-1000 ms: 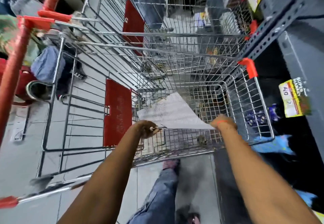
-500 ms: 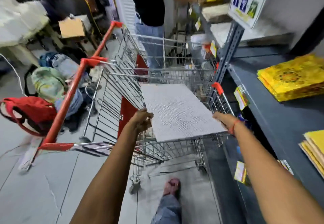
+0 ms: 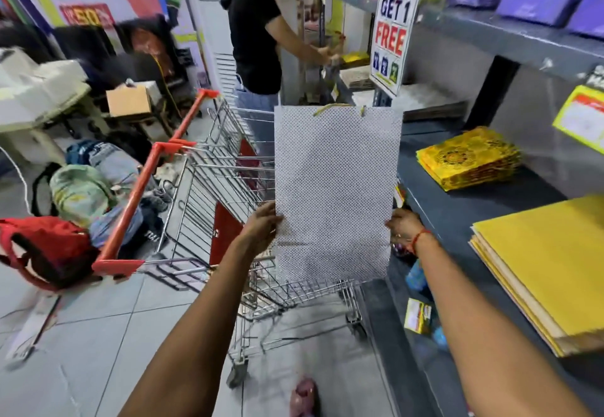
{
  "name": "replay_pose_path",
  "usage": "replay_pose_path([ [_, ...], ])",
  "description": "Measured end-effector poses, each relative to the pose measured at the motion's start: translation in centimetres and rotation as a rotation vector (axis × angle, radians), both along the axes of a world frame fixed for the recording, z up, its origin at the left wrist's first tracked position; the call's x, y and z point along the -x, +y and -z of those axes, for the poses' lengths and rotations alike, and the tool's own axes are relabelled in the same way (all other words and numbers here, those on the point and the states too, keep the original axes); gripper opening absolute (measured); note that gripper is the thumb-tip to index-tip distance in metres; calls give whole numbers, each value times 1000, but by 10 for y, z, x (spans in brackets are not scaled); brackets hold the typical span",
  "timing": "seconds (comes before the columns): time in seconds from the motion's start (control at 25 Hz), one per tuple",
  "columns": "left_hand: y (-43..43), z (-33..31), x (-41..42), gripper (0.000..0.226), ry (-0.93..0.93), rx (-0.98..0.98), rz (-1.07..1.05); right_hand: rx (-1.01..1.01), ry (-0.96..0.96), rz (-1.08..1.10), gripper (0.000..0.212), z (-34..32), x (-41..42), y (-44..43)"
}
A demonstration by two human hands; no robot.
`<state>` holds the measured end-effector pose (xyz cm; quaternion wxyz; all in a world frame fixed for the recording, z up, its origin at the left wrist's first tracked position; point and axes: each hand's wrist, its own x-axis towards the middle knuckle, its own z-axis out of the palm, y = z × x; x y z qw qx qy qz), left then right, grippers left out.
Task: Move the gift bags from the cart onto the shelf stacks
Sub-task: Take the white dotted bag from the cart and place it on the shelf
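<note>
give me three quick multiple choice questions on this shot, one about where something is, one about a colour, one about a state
1. Where is the white dotted gift bag?
A. lying on the shelf
B. held up above the cart
C. on the floor

2. What colour is the cart's handle bar?
A. orange-red
B. blue
C. black

3. How is the bag held?
A. by its cord handle, one hand
B. by both hands at its lower side edges
C. pinned under an arm

Answers: 1 B, the bag hangs in the air over the wire cart, not yet on the shelf. 2 A, the bar is orange-red. 3 B, the left hand and right hand grip opposite edges, with the yellow cord handle free at the top.
</note>
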<state>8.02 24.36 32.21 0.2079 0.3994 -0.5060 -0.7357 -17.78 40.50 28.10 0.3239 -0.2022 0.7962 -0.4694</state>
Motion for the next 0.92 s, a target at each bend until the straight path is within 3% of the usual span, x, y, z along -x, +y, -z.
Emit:
replay_pose_path([
  [0.2,6,-10,10,50,8,32,89,-77,117,58,10,-19,-3,20],
  [0.32,16,-15,16,46,145,-31,201,-143,397,201,10,-52,-27,53],
  [0.44,34,-16,34,39,218,-73,296,-68,530,341,26,-64,-44,99],
  [0.68,94,-10,99,45,291,-184,560,29,536,615,33,-64,-61,209],
  [0.92,187,-10,166,41,227,-98,937,-1,432,871,35,-51,-91,324],
])
